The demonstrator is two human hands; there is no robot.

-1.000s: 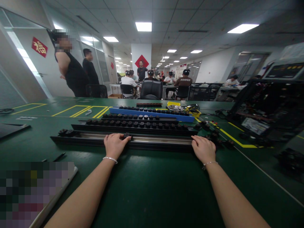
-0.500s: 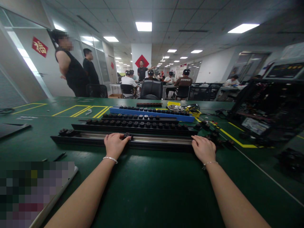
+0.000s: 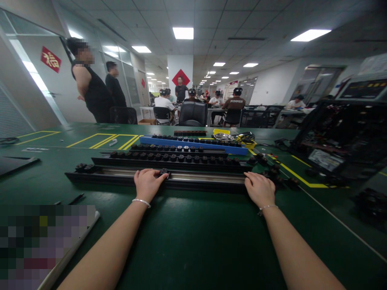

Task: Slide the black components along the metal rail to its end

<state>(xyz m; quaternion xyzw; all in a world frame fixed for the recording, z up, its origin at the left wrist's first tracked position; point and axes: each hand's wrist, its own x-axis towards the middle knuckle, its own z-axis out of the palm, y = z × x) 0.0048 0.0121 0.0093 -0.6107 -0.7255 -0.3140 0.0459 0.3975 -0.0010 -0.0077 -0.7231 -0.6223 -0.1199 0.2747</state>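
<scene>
A long black rail (image 3: pixel 205 186) with a shiny metal channel lies across the green table in front of me. My left hand (image 3: pixel 148 184) is closed, thumb and fingers pinching a small black knobbed block (image 3: pixel 164 172) in the channel. At the rail's right end, my right hand (image 3: pixel 260 189) grips the edge with bent fingers; the thumb is mostly hidden. Two more black knobbed pieces (image 3: pixel 85 167) sit at the rail's left end. Just behind it runs another black rail (image 3: pixel 169 162) bearing a row of similar pieces.
Farther back lies a blue rail (image 3: pixel 193 145) with more knobbed pieces, near a metal dish (image 3: pixel 223 137) and a yellow tray (image 3: pixel 221 131). Loose black parts (image 3: pixel 275 171) lie right of my right hand. An open equipment case (image 3: pixel 326 141) stands at the right. Several people are beyond the table.
My left hand and the small block have shifted very slightly right. My right hand has stayed in place. A standing person in the background has lowered an outstretched arm.
</scene>
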